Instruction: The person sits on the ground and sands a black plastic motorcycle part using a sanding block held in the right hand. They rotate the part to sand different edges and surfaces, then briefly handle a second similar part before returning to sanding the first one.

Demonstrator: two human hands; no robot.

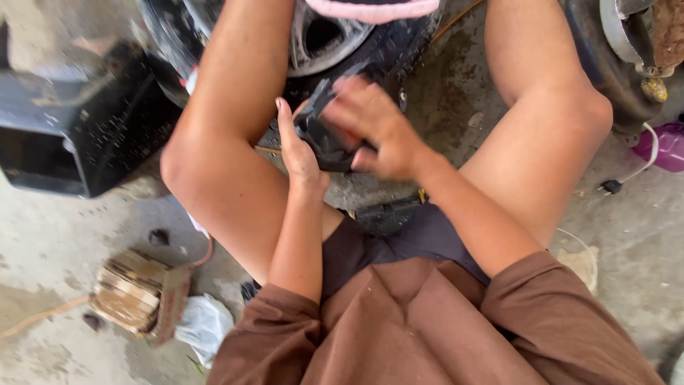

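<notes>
The hands [342, 135] are hemmed by both knees [192, 157], wheel [320, 43] close ahead.

Seated, knees bent and spread wide, bare forearms converging between them. Left hand [299, 153] upright, palm facing right, fingers [285, 121] extended and pressed together. Right hand [374, 128] blurred, fingers [349, 93] curled toward the left palm. Brown short sleeves at both upper arms; elbows bent, forearms angled inward.

Bright even daylight, soft shadows under the legs. Right hand [374, 128] motion-blurred. Black crate [85, 128] smeared at the left edge. Mild wide-angle stretch.
</notes>
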